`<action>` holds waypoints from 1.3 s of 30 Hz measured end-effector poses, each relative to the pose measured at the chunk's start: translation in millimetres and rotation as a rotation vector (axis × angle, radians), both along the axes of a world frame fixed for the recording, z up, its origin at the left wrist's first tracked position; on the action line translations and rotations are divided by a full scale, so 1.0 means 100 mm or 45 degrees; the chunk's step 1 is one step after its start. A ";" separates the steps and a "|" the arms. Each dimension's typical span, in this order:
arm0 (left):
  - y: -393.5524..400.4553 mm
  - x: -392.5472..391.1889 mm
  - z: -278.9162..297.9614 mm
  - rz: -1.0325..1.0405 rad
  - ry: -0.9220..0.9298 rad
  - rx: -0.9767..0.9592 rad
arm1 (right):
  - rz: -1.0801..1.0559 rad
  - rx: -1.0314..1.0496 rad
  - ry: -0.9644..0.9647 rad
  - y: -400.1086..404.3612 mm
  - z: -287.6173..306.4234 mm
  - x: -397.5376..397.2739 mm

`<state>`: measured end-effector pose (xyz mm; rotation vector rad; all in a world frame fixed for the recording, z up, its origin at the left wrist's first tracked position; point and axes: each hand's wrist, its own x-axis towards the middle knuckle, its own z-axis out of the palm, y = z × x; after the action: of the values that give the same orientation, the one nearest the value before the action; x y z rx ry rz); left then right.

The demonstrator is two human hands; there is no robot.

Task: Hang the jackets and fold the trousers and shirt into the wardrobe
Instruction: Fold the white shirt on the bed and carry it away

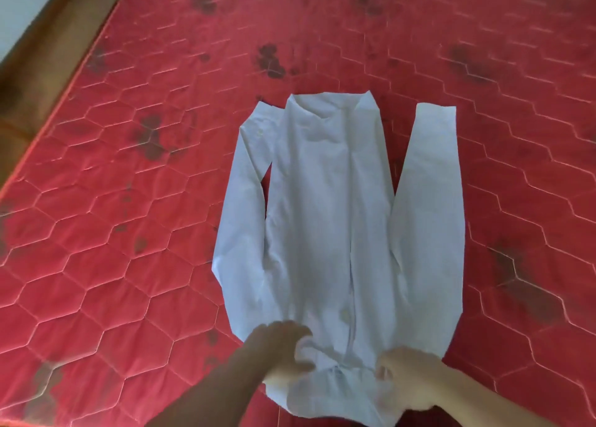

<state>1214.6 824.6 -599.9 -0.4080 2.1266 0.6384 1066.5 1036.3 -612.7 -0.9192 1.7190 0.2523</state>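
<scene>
Fingers of the left hand and the right hand pinch the bottom hem of a white shirt, bunching the cloth between them. The shirt lies button side up on a red quilted mattress, collar at the far end. Both sleeves are folded in along its sides. A wooden bed frame edges the mattress at the upper left.

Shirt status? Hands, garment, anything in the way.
Left hand and right hand both gripping the hem. Shirt flat on red mattress, collar far end, sleeves alongside. Nothing in the way.
</scene>
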 end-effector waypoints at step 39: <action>-2.42 -2.48 -1.38 0.425 0.683 -0.807 | -0.484 -0.655 1.247 -1.83 -1.09 -3.30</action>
<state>966.8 582.8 -737.8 -1.0491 2.7944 0.2429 736.5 853.7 -722.0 -0.8501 2.9186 -0.0219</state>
